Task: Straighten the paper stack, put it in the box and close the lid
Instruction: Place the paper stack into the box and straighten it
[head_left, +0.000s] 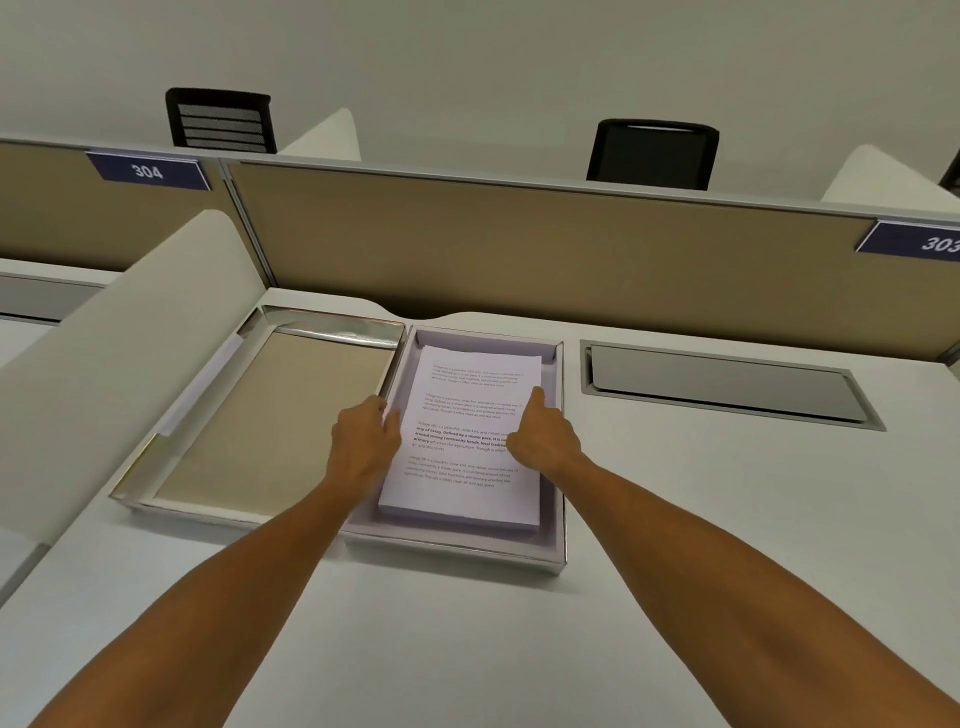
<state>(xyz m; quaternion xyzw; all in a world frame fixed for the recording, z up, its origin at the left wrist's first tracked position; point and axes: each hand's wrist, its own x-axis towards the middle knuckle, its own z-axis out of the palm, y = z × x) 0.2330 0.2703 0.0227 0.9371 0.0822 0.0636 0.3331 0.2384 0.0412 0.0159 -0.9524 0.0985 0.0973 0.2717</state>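
Flanking the paper stack (462, 441) inside the box (558, 467), both hands (366, 441) touch its edges.

A thick stack of white printed paper sheets (467, 441), with short blocks of black text on the top page, lies flat inside a shallow rectangular white cardboard box (560, 447) with pale lilac inner walls. The stack looks fairly squared, its edges near parallel to the box walls, with a narrow gap showing along the far and right sides. The box sits open on the desk. Just to its left, touching or nearly touching it, lies the box's lid (260, 415), turned upside down: a shallow tray with shiny silver rims and a flat beige inner panel, slightly angled relative to the box.
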